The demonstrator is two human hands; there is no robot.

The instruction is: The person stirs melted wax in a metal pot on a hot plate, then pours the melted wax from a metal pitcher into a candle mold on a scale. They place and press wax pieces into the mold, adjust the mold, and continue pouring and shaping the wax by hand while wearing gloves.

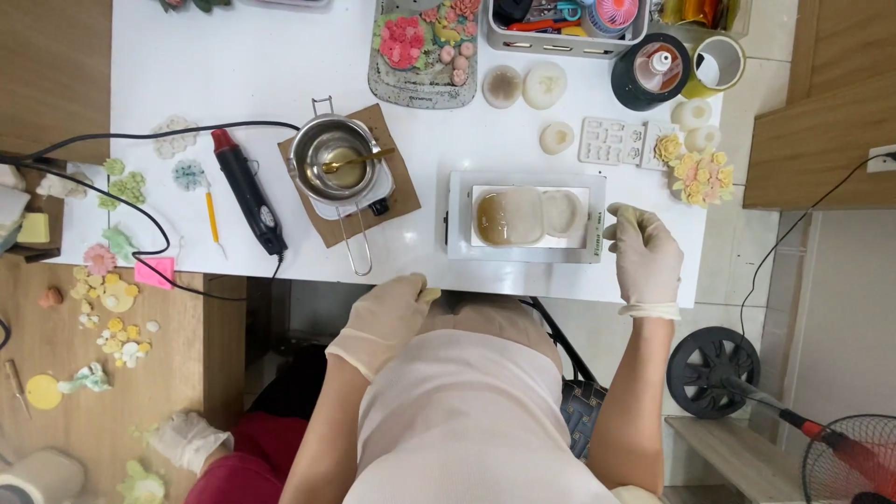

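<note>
A white flat scale (457,219) lies at the table's near edge with two pale rounded mould pieces (509,217) on its platform. My gloved right hand (644,257) rests at the scale's right end, fingers curled against its side. My gloved left hand (387,317) hangs below the table's front edge, close to my apron, holding nothing that I can see. Left of the scale a small metal pot (334,159) with melted yellow liquid and a gold spoon (355,161) sits on a brown mat (397,191).
A black and red heat gun (247,191) with its cord lies left of the pot. Small wax flowers (695,173), white moulds (616,140), a decorated tray (420,47) and a grey tool box (560,28) fill the table's back. A fan (854,457) stands at the lower right.
</note>
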